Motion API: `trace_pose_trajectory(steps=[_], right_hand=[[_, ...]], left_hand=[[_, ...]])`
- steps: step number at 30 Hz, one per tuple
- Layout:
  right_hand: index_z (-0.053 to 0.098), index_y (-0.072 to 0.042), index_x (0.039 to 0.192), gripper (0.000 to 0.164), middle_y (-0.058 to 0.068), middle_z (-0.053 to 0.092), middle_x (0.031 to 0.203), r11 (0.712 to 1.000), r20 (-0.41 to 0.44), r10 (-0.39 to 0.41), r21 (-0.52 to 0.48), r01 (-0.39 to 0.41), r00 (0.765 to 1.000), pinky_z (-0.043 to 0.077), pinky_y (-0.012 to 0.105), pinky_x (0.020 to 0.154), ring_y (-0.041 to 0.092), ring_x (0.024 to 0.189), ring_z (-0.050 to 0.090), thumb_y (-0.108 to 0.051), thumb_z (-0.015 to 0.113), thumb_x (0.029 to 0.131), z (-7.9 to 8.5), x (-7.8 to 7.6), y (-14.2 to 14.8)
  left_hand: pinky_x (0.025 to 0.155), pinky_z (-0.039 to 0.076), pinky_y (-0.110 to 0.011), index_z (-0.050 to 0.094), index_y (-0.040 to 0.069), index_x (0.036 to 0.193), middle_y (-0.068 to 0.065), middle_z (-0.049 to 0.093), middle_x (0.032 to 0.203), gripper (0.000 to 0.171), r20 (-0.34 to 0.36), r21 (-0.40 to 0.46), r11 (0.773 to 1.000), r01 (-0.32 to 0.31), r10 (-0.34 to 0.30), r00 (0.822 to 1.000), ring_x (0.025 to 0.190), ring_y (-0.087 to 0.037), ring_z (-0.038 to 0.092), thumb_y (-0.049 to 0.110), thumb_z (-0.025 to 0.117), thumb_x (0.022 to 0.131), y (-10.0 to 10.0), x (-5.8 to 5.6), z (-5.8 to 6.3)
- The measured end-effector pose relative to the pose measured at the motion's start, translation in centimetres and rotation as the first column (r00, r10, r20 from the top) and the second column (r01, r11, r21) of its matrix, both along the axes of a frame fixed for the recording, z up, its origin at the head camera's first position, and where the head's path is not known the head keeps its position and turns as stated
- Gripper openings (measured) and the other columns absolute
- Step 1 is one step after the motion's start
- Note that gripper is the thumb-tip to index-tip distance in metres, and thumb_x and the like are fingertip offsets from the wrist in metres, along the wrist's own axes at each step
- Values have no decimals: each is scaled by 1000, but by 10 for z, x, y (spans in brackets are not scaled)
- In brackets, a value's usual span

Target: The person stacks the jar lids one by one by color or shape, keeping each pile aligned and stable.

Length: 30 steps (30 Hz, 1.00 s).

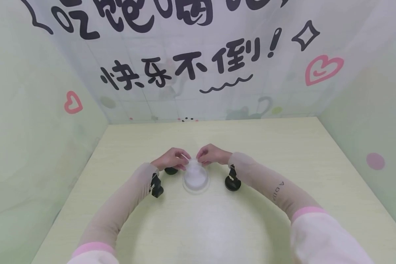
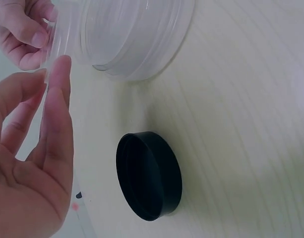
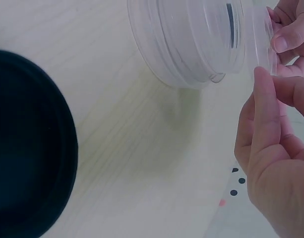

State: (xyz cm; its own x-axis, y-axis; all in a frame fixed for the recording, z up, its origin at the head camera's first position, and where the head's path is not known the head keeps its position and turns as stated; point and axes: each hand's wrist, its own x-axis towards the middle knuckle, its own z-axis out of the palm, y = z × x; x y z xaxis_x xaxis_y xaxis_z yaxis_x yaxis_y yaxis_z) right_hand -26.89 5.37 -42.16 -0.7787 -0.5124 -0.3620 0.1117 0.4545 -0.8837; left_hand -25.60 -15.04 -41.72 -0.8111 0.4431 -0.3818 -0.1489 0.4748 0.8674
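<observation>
A clear plastic container (image 1: 196,178) with a wide flange round its base stands on the table. Just above its top, both hands pinch a smaller clear plastic round piece (image 2: 65,27) by its edge. My left hand (image 1: 173,159) grips it from the left, thumb against fingertips. From the opposite side my right hand (image 1: 213,154) pinches the same piece. In the right wrist view the piece (image 3: 261,37) sits close to the container's end; whether they touch I cannot tell.
A shallow black round cap (image 2: 151,176) lies left of the container, near my left hand. To the right is a larger black round part (image 3: 30,148). The pale wooden table (image 1: 204,223) meets printed fabric walls (image 1: 201,106) at the back and sides.
</observation>
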Motion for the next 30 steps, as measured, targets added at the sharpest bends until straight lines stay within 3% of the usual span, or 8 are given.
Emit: trace_pose_trajectory(steps=[10,17,19,24,26,30], right_hand=[[59,5,95,15,11,60,92,1000,20,16,14,-16,1000,50,27,73,17,78,59,-1,60,81,-1,5,1],[60,5,95,15,11,60,93,999,6,40,20,-40,999,50,27,73,17,80,60,-1,60,81,-3,8,1],[60,5,95,15,11,61,94,999,9,44,17,-44,999,50,27,73,17,80,60,-1,60,81,-4,8,2],[60,4,94,14,11,61,89,999,16,49,14,-49,999,51,27,72,17,77,59,0,60,80,-8,8,2],[60,4,93,14,10,61,86,999,14,51,10,-51,999,51,27,72,16,76,59,1,60,80,-9,8,2],[61,5,92,13,10,62,83,999,6,54,3,-54,999,51,28,72,16,76,59,1,60,80,-10,9,3]], left_hand=[[70,51,-37,56,-2,108,-14,60,93,25,8,7,1000,23,-23,1000,67,-20,63,5,57,84,-2,3,-7],[69,51,-37,56,-4,108,-15,60,93,26,7,-11,999,35,-35,999,66,-20,63,5,57,84,1,8,-5],[71,51,-40,55,-5,109,-16,60,93,26,7,-16,999,48,-48,999,67,-22,63,4,56,84,2,12,3],[69,51,-39,56,-4,108,-14,60,92,26,0,-29,998,64,-64,998,67,-22,63,4,57,83,2,12,0],[67,52,-36,58,-2,106,-12,61,91,25,-6,-37,997,62,-62,998,66,-20,63,6,58,83,1,9,-9],[67,52,-36,58,-2,106,-11,61,90,24,-11,-46,997,61,-62,998,66,-19,63,7,58,83,3,9,-9]])
